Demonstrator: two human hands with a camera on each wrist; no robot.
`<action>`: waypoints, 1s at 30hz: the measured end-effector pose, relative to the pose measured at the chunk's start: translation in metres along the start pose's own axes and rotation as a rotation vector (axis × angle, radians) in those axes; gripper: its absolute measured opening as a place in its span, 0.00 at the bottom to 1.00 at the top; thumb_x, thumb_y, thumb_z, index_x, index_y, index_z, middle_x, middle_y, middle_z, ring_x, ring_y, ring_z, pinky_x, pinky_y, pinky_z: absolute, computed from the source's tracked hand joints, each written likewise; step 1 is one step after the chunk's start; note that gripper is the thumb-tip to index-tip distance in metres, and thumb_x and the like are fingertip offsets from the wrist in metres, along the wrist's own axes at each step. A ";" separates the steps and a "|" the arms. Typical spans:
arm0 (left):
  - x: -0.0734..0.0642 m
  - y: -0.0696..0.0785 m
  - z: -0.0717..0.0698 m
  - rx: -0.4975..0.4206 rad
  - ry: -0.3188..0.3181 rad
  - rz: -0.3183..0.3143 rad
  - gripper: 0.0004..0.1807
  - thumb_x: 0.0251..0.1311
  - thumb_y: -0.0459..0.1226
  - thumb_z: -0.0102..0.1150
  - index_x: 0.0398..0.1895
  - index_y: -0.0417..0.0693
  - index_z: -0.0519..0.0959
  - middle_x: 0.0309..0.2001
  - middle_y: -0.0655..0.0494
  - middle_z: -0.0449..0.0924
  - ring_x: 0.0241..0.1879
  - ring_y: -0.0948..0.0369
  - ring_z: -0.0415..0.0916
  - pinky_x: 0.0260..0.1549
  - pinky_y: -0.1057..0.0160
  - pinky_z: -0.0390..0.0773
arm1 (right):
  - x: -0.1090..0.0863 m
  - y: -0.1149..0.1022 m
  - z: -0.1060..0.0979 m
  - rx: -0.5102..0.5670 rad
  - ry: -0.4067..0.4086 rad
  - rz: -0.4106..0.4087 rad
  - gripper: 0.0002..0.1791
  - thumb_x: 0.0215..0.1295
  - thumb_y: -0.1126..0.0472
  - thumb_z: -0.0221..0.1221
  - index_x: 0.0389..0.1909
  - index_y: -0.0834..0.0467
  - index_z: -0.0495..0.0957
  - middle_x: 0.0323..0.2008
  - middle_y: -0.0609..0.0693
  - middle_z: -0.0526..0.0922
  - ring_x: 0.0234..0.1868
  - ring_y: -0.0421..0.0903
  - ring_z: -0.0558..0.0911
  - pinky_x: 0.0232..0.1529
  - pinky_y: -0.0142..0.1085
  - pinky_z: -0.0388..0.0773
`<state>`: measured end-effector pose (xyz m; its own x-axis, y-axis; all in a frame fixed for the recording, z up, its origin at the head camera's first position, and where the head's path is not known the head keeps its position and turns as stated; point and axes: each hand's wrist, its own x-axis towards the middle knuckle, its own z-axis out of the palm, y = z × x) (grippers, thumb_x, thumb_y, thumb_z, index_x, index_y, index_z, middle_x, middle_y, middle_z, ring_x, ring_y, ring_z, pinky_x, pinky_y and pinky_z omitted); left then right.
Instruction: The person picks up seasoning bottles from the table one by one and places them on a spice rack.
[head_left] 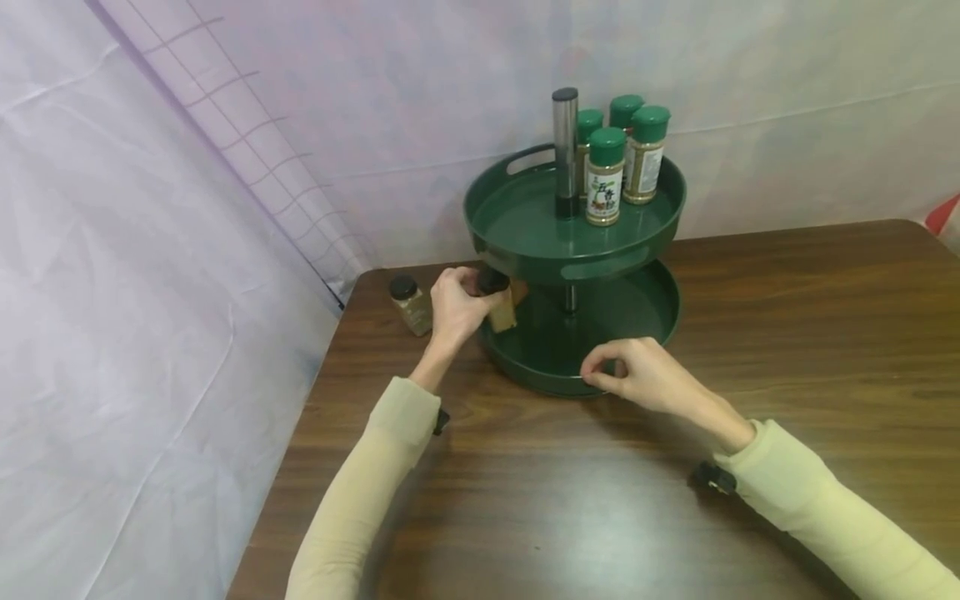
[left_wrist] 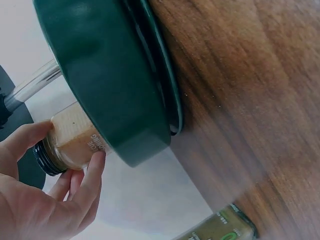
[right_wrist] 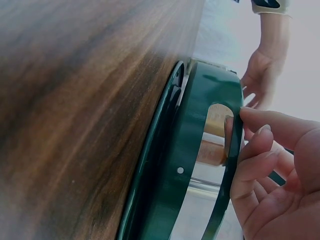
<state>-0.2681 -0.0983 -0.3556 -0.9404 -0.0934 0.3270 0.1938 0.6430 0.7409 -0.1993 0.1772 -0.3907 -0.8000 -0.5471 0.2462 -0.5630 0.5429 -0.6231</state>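
My left hand (head_left: 457, 310) grips a square glass spice jar (head_left: 503, 315) with a black lid and tan contents, at the left side of the lower green tray (head_left: 615, 321). The left wrist view shows thumb and fingers around the jar (left_wrist: 75, 132), its base hidden behind the tray wall (left_wrist: 107, 75). Behind it, an orange-brown jar (right_wrist: 212, 153) shows through the tray's slot in the right wrist view. With thumb and forefinger, my right hand (head_left: 651, 377) pinches the lower tray's front rim. Another black-lidded jar (head_left: 411, 307) stands on the table, left of my left hand.
The upper green tray (head_left: 517, 221) overhangs the lower one, joined by a metal post (head_left: 566, 150). Several green-capped spice bottles (head_left: 604, 179) stand on its right side. A wooden table (head_left: 795, 333) bears the rack, and pale fabric (head_left: 390, 100) hangs behind and at left.
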 end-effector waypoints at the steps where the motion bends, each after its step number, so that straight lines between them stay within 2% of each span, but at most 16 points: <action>1: 0.000 0.000 0.000 0.002 -0.004 0.001 0.21 0.48 0.41 0.80 0.40 0.36 0.84 0.41 0.45 0.79 0.42 0.51 0.74 0.46 0.53 0.74 | 0.000 0.000 0.000 0.000 0.000 -0.001 0.02 0.64 0.62 0.69 0.36 0.52 0.87 0.27 0.38 0.81 0.16 0.34 0.67 0.21 0.31 0.68; 7: 0.000 -0.004 -0.001 0.008 -0.031 0.006 0.22 0.50 0.41 0.79 0.43 0.36 0.83 0.42 0.42 0.79 0.43 0.49 0.74 0.47 0.53 0.74 | 0.000 -0.001 0.001 0.004 0.002 -0.006 0.02 0.64 0.63 0.69 0.35 0.52 0.87 0.27 0.38 0.81 0.16 0.34 0.67 0.21 0.31 0.68; 12: 0.000 -0.006 -0.003 0.018 -0.045 -0.011 0.22 0.51 0.41 0.78 0.44 0.36 0.83 0.42 0.44 0.79 0.43 0.51 0.75 0.46 0.53 0.74 | 0.001 -0.002 0.001 0.012 -0.003 -0.006 0.03 0.65 0.64 0.68 0.35 0.51 0.87 0.27 0.38 0.82 0.16 0.35 0.68 0.21 0.31 0.69; 22: 0.000 -0.003 -0.005 0.049 -0.067 -0.010 0.24 0.51 0.43 0.78 0.45 0.36 0.82 0.42 0.44 0.79 0.43 0.51 0.75 0.48 0.54 0.74 | 0.001 -0.002 0.001 0.006 -0.004 0.003 0.04 0.64 0.64 0.69 0.35 0.51 0.87 0.28 0.38 0.82 0.17 0.35 0.69 0.22 0.31 0.69; 30: -0.001 0.000 -0.014 0.023 -0.069 -0.024 0.30 0.51 0.43 0.78 0.55 0.38 0.80 0.48 0.45 0.79 0.46 0.51 0.79 0.49 0.56 0.78 | 0.000 0.001 0.001 -0.015 0.003 -0.006 0.03 0.65 0.63 0.68 0.35 0.51 0.87 0.29 0.38 0.83 0.17 0.35 0.69 0.22 0.32 0.70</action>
<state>-0.2638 -0.1086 -0.3479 -0.9619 -0.0570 0.2673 0.1650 0.6584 0.7344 -0.1996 0.1766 -0.3917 -0.7971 -0.5488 0.2520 -0.5710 0.5491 -0.6103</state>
